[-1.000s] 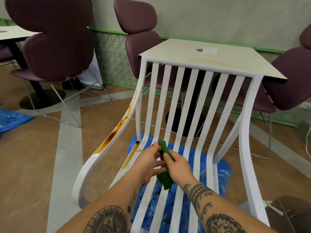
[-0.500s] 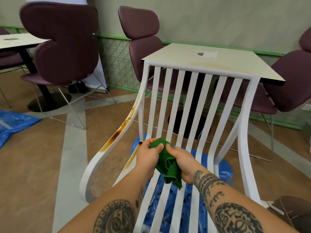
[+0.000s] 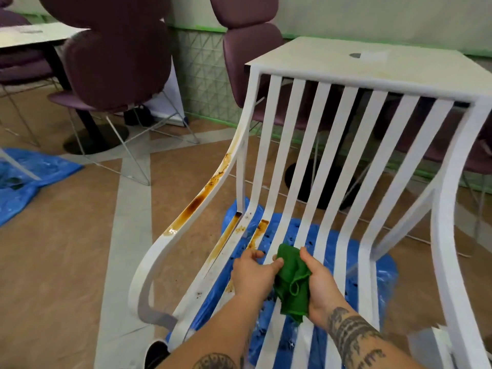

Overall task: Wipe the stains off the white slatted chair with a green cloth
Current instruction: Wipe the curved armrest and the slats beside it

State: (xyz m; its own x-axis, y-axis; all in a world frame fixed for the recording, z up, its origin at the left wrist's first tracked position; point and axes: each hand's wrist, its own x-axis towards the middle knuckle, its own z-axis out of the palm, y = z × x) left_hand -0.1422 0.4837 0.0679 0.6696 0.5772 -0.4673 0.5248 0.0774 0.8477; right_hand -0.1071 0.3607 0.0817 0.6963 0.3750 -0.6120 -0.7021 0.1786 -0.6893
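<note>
OK, green cloth is bunched up between both hands, just above the seat slats of the white slatted chair, approx 6 o'clock in view. Right hand wraps it from the 3 o'clock side, fingers curled shut around the wad, thumb up at its top edge. Left hand sits at 9 o'clock of the cloth, thumb tip pinching the cloth's top-left corner, other fingers loosely curled; can't tell if they touch the slats. Brown stains run along the left armrest at 10 o'clock from the hands, more on the seat's left slats, cloth not on them. Blue sheet under chair.
</note>
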